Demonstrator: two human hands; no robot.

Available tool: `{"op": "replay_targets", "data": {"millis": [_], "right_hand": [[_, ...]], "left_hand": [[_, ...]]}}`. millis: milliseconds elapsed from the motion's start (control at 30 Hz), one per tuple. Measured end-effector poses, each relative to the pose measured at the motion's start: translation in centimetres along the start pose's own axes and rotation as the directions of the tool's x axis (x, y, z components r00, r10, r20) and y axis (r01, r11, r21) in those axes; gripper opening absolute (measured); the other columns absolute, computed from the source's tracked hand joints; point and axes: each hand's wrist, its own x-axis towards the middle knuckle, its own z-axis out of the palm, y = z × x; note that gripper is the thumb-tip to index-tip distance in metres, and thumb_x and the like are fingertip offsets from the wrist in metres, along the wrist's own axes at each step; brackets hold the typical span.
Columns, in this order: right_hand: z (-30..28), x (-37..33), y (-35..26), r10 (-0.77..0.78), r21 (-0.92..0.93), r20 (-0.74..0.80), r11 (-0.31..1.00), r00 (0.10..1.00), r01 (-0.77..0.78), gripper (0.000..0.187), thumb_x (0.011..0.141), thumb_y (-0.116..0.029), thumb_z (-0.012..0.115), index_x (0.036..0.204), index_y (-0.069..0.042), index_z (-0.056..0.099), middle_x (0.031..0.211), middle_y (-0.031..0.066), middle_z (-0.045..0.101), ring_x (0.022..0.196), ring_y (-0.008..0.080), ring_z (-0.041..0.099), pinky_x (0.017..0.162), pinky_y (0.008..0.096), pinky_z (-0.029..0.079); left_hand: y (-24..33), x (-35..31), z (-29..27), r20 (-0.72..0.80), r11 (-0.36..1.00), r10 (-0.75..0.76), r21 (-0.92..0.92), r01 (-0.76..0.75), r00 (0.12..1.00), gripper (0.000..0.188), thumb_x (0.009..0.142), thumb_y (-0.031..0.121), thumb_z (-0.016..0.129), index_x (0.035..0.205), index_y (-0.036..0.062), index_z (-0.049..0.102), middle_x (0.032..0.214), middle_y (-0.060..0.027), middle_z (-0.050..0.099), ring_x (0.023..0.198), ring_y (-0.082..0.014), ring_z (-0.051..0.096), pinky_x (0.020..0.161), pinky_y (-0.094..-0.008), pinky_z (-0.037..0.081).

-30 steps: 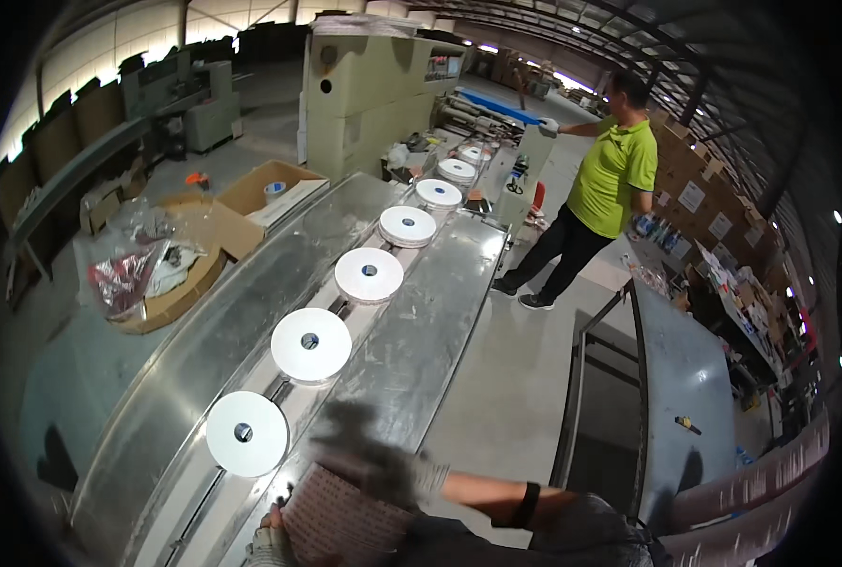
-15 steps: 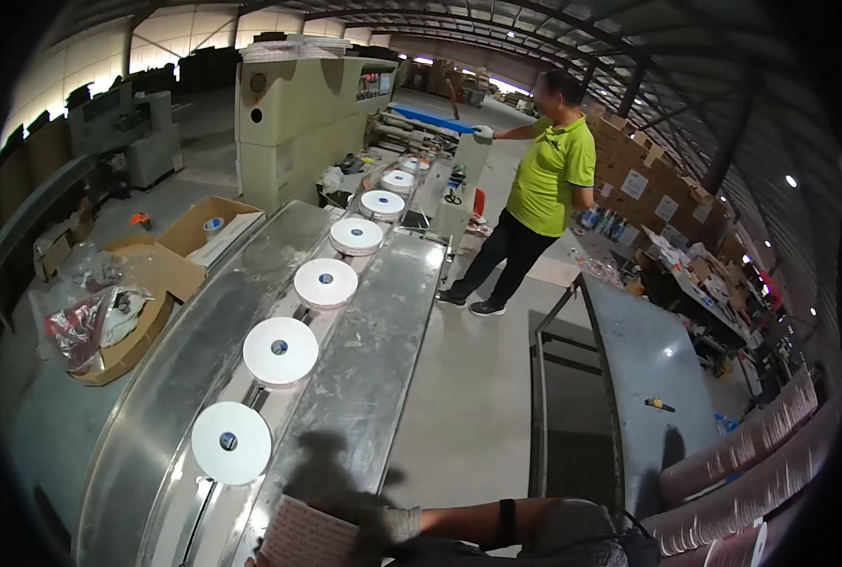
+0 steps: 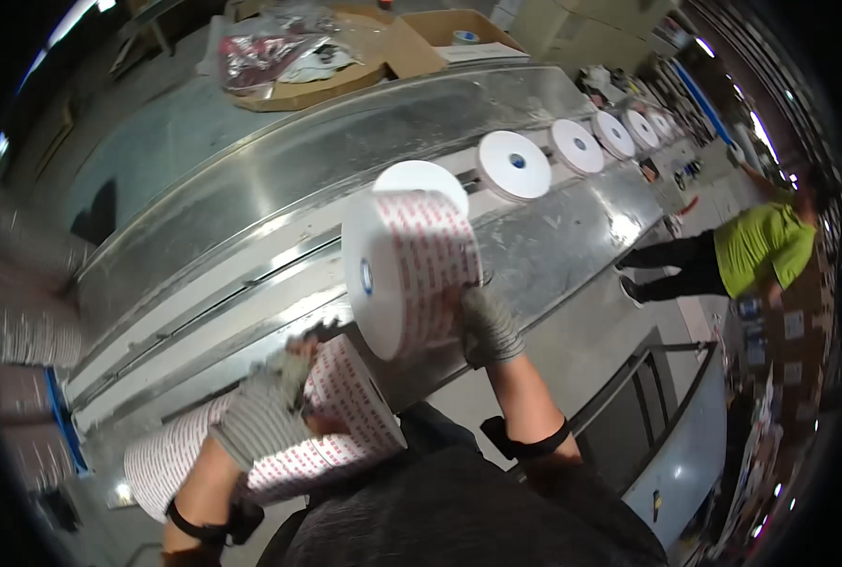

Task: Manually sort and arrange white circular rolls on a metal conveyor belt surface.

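1. The left hand [image 3: 265, 416], gloved, lies over a long stack of patterned rolls [image 3: 359, 402] at the lower left of the frame; its fingers are blurred, and whether they grip cannot be told. The stack's long axis runs sideways, rising slightly to the right.
2. The right hand [image 3: 489, 326], also gloved, grasps the right side of a thick patterned roll [image 3: 430, 269] mid-frame. The roll stands on edge, its axis roughly sideways, its white face turned left; the right hand is the nearer.
3. Just above the roll in the frame, partly hidden by it, the nearest white disc [image 3: 416, 177] lies flat on the worktop [image 3: 558, 241]. Whether they touch cannot be told.
4. A slotted track [image 3: 279, 268] stretches bare to the lower left; more white discs [image 3: 515, 163] line up toward the upper right.
5. A cardboard box [image 3: 421, 61] sits beyond, at the top; a co-worker [image 3: 765, 241] stands at the right, well apart.
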Motion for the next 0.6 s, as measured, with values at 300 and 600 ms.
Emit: {"op": "replay_targets", "data": {"millis": [300, 600], "right_hand": [[8.8, 5.1, 3.8, -0.020, 0.147, -0.039, 0.989, 0.999, 0.025, 0.036, 0.083, -0.012, 0.063, 0.116, -0.004, 0.052, 0.110, 0.0140, 0.058, 0.109, 0.0270, 0.056, 0.092, 0.0415, 0.046], [3.1, 14.8, 13.6, -0.105, -0.911, 0.360, -0.253, 0.927, 0.325, 0.098, 0.058, -0.052, 0.080, 0.137, -0.004, 0.047, 0.124, 0.0207, 0.051, 0.112, 0.0341, 0.052, 0.103, 0.0418, 0.037]], "left_hand": [[-0.6, 7.6, -3.5, -0.501, 0.826, -0.129, -0.531, -0.187, 0.856, 0.109, 0.060, 0.032, 0.088, 0.147, 0.0031, 0.028, 0.126, -0.0146, 0.054, 0.117, -0.0262, 0.053, 0.103, -0.0346, 0.039], [-13.7, 3.3, -0.9, -0.304, 0.537, -0.557, -0.842, 0.056, 0.773, 0.050, 0.085, 0.032, 0.071, 0.120, 0.0023, 0.051, 0.095, -0.0055, 0.061, 0.079, -0.0127, 0.058, 0.071, -0.0269, 0.050]]}}
